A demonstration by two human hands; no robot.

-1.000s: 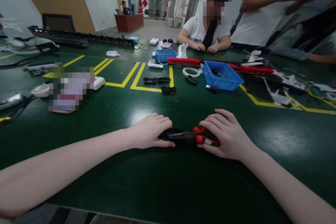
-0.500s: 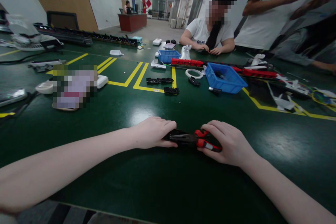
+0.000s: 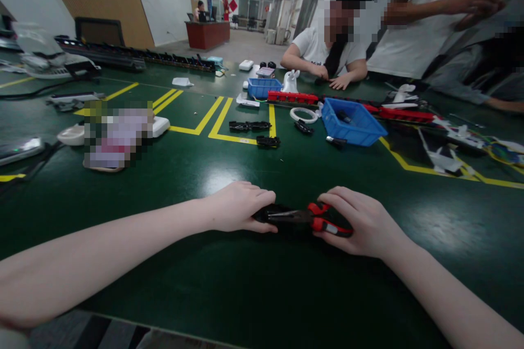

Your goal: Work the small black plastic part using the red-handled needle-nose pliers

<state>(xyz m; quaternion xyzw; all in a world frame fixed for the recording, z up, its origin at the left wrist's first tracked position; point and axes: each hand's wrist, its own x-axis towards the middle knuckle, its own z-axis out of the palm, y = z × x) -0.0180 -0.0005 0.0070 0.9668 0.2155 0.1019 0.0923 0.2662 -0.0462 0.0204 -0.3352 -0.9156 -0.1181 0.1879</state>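
Red-and-black handled pliers (image 3: 323,222) are in my right hand (image 3: 360,221), its fingers wrapped round the grips. Their dark metal jaws point left, toward my left hand (image 3: 241,207). That hand is closed on a small black part (image 3: 264,212), mostly covered by the fingers. The plier tips lie at the black part; whether they grip it I cannot tell. Both hands are low over the green table, a short way apart. Farther off lie similar black parts (image 3: 249,126), with another black piece (image 3: 268,142) in front of them.
A blue bin (image 3: 356,125) stands right of centre, with a white ring-shaped roll (image 3: 303,115) beside it. A phone (image 3: 118,139) lies on the left. Long red strips (image 3: 292,97) stretch across the far side. A person (image 3: 327,60) sits opposite, and another stands at the right.
My right hand has shifted slightly right with the pliers, exposing more of the jaws. My left hand stays almost in place.
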